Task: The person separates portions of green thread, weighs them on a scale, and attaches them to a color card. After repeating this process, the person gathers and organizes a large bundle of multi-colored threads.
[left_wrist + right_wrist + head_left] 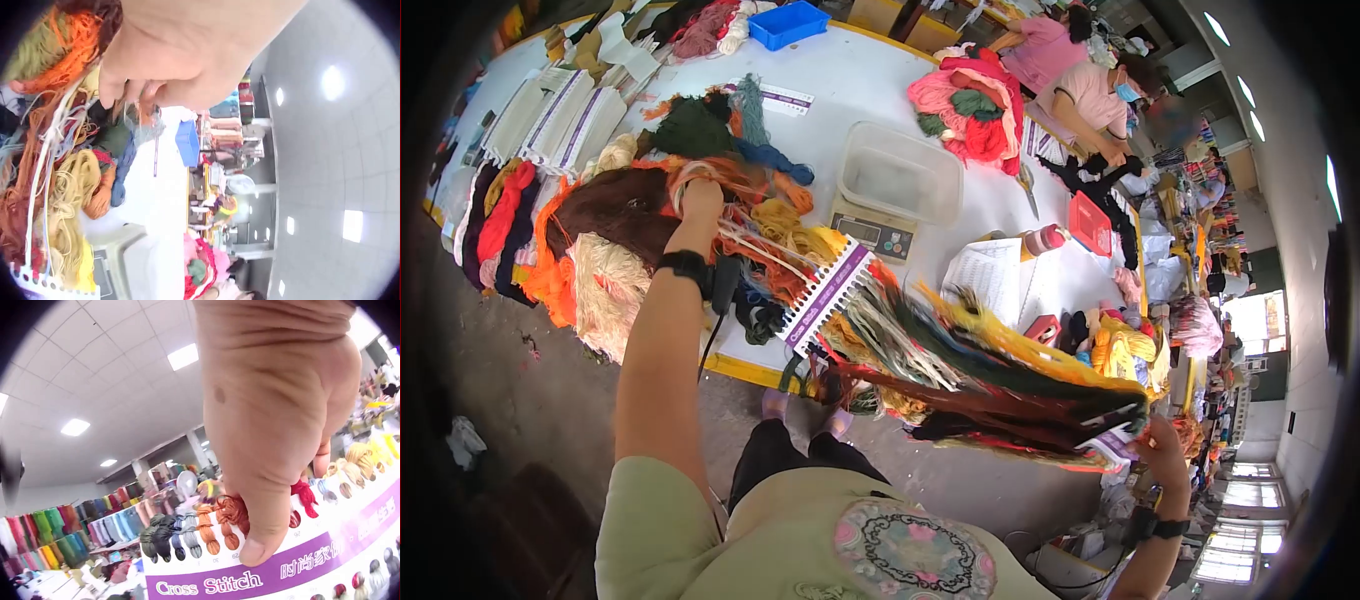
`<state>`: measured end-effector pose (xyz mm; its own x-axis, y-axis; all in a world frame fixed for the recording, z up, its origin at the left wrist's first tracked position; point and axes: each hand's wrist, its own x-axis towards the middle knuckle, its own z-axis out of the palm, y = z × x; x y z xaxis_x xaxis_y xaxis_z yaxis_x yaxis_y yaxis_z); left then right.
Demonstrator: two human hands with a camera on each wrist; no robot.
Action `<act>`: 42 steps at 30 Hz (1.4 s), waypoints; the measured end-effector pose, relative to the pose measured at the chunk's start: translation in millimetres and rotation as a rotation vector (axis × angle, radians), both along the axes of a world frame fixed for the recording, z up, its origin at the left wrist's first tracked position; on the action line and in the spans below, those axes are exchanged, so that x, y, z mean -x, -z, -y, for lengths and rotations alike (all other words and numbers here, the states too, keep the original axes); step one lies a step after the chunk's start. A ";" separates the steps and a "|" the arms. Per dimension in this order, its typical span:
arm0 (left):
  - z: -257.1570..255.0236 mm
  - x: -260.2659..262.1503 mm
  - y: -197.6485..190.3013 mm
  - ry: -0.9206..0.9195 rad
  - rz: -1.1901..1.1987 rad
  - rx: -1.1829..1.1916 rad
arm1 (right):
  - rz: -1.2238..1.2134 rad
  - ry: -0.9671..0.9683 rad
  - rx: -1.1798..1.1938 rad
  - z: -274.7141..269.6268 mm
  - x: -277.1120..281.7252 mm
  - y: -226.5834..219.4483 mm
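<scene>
My right hand [1162, 455] grips the end of a white and purple cross-stitch thread card [237, 584], thumb pressed on its printed face. Thread loops pass through holes along the card's edges. Long multicoloured threads [1000, 345] stretch from this card to a second thread card [828, 298] at the table's front edge. My left hand [700, 200] is over the heaped skeins at the left, with fingers curled round several loose strands [53, 134]. White and rust-brown strands run from it down to the second card's holes. Its fingertips are partly hidden in the left wrist view.
A clear plastic tub [900, 175] sits on a scale [875, 235] behind the second card. Dark brown [615, 215] and cream skeins [610, 290] hang over the left table edge. Farther back are a blue bin [788, 24], red skeins [970, 105] and other people [1080, 105].
</scene>
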<state>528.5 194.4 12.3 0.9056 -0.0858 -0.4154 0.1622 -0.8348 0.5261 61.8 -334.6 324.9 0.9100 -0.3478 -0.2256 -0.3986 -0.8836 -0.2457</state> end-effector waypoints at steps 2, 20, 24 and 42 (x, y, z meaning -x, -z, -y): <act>8.4 35.1 42.3 -0.592 0.052 0.966 | 0.020 -0.316 0.135 -24.2 -33.4 12.2; 87.1 254.8 54.6 -0.160 -0.450 1.427 | 0.036 -1.242 -0.069 -214.3 -265.7 253.8; 81.7 271.2 44.5 0.016 -0.502 1.471 | 0.004 -1.466 -0.077 -216.4 -278.6 265.1; 118.4 127.6 13.5 0.908 0.384 0.112 | -0.177 -0.775 0.092 -90.4 -109.4 14.2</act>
